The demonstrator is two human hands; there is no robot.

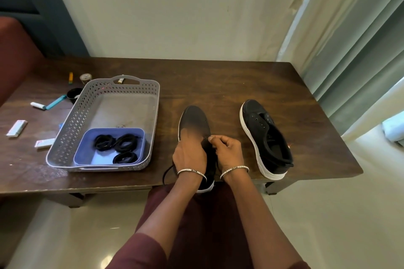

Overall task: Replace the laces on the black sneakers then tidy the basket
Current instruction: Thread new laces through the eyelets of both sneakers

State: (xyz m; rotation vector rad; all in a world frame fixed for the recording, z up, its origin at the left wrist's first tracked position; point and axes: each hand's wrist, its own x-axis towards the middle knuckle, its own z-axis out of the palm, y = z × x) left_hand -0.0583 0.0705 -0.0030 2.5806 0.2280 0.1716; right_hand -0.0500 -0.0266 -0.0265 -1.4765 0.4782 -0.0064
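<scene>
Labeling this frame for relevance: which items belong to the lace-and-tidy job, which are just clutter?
Job:
- sneaker being laced, left hand, right hand
- second sneaker, no lace
- three coiled laces in blue tray
- grey basket

Lying about:
- white packets
- blue-handled tool
- yellow tube
- black cup

Matt black cloth sneakers (265, 135), perforated grey plastic basket (96, 102), worn wooden table (218, 85).

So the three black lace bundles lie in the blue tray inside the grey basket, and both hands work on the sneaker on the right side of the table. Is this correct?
Not quite. In the head view, both hands, left hand and right hand, work on the sneaker nearer the basket; the right-side sneaker lies untouched. The lace bundles do lie in the blue tray inside the grey basket.
</scene>
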